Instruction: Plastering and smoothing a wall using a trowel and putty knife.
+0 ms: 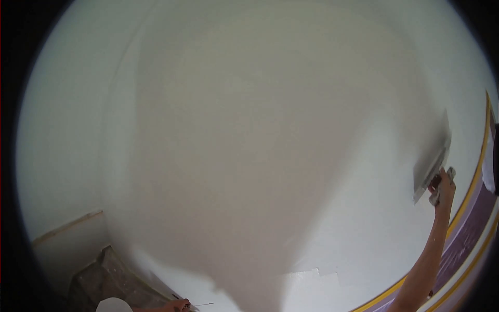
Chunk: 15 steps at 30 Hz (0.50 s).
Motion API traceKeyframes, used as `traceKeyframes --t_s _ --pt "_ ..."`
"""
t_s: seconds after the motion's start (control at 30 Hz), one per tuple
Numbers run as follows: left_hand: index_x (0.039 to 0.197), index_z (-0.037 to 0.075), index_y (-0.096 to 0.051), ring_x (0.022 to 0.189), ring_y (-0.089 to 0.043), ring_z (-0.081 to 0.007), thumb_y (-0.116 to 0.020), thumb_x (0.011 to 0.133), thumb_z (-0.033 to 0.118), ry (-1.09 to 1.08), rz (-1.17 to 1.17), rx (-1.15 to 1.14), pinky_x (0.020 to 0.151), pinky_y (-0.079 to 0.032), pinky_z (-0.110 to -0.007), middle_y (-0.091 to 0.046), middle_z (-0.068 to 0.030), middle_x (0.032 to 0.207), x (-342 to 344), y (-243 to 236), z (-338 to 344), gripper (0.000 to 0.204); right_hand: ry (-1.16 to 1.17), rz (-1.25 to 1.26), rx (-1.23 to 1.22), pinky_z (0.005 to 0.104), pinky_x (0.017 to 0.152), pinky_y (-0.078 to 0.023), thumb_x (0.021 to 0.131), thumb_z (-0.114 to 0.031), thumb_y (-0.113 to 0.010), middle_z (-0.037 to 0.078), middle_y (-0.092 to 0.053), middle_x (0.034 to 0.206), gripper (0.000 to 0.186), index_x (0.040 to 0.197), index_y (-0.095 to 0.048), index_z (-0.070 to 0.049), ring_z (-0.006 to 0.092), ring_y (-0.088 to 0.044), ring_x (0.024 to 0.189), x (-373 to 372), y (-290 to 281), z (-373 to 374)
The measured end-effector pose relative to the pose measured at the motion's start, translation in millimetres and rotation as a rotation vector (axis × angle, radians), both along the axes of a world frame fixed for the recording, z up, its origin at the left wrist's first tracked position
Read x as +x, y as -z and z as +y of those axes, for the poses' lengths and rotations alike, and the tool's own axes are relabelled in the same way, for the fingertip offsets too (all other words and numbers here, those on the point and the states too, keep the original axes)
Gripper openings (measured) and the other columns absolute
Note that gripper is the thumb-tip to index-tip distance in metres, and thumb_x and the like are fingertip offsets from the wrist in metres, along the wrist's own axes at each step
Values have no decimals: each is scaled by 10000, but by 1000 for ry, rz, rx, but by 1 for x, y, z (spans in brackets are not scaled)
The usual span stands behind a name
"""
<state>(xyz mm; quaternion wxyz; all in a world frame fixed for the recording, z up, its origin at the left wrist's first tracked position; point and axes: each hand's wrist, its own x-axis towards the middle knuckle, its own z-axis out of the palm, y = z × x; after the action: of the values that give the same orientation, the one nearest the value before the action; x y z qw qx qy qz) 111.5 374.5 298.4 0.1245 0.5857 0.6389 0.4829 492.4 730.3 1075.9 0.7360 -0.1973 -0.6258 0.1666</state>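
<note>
Head view. Large white wall (249,135) fills nearly the whole frame, bent by the lens. The coat is uneven in tone: a duller, greyer area across the middle, brighter white toward the right and along the lower edge.

Right hand (442,186): arm stretched up and out to the far right. Fingers closed round the handle of a wide flat trowel (431,165). The blade lies against the wall, tilted, and is blurred, so the contact line is not sharp. Just to the right of the trowel runs a yellow tape strip (475,187), with a purple band (468,234) beyond it.

Left hand (179,306): only partly in frame at the bottom edge. It seems to hold a thin metal tool (200,304), possibly a second blade seen edge-on; how tightly the fingers are closed I cannot tell. A white rounded object (113,306) sits beside it, cut off by the frame. At lower left, a dusty covered floor (112,283) and a wooden edge (67,227).

Risks, as judged:
- Trowel is near the tape; a stroke drifting right could smear onto the purple band.
- Arm is at full reach; pressure may fall off unevenly, leaving ridges.
- Steep blade tilt could gouge the wet coat.
</note>
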Motion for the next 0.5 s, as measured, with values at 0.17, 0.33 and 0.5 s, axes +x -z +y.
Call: traceKeyframes --t_s 0.17,0.33,0.5 --pt "993 48 -537 749 -607 -312 -606 873 193 12 -77 3 634 -468 -372 -595 -158 800 117 75 18 201 -32 -350 160 283 447 -433 859 -379 -650 50 -564 620 373 851 -611 -8 132 -526 494 -15 14 -82" --pt "1009 62 -525 810 -618 -331 -594 860 158 15 -183 26 678 -478 -395 -610 -147 828 230 127 -23 191 303 -570 397 403 621 -495 780 -467 -659 186 -637 708 516 802 -638 48 296 -636 645 -60 69 -192" --pt "1000 40 -520 784 -611 -340 -585 854 121 -103 -205 -36 660 -465 -407 -610 -161 840 367 167 -77 179 461 -754 663 448 790 -510 784 -435 -590 252 -660 914 499 890 -667 46 394 -640 904 -58 186 -272"
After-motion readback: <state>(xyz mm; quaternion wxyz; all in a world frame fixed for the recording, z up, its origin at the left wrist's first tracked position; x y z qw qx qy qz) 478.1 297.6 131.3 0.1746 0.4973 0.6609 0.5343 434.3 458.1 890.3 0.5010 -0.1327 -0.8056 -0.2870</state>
